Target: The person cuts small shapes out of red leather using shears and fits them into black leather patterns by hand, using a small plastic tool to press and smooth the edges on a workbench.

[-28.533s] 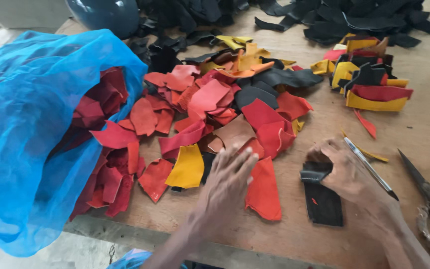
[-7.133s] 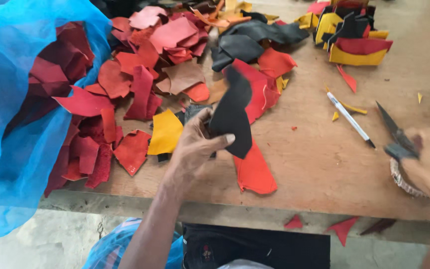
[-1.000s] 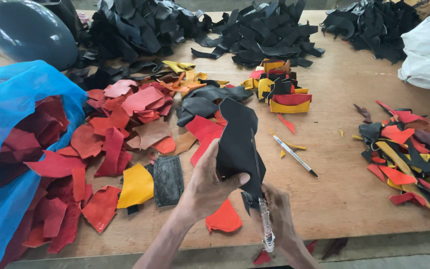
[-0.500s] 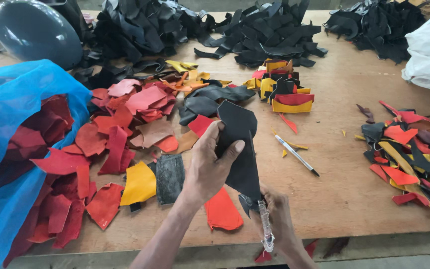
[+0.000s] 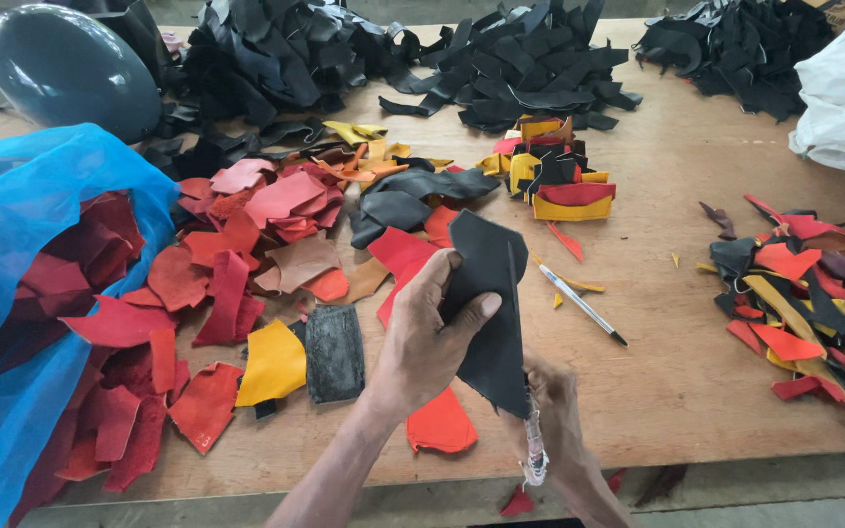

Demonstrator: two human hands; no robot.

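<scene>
Your right hand [image 5: 555,406] sits mostly hidden behind the black leather piece [image 5: 489,303], so its grip on the scissors [image 5: 534,445] is unclear. Your left hand [image 5: 425,337] fingers are clamped on that piece above the worktop [image 5: 677,391]; a pen [image 5: 579,305] lies just right of them.

Wide wooden worktable [image 5: 696,391] in soft even light, grey floor [image 5: 814,508] beyond its near edge

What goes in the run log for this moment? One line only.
left hand: holds black leather piece upright | right hand: grips scissors, cutting it | wooden table: pen, red scraps
</scene>
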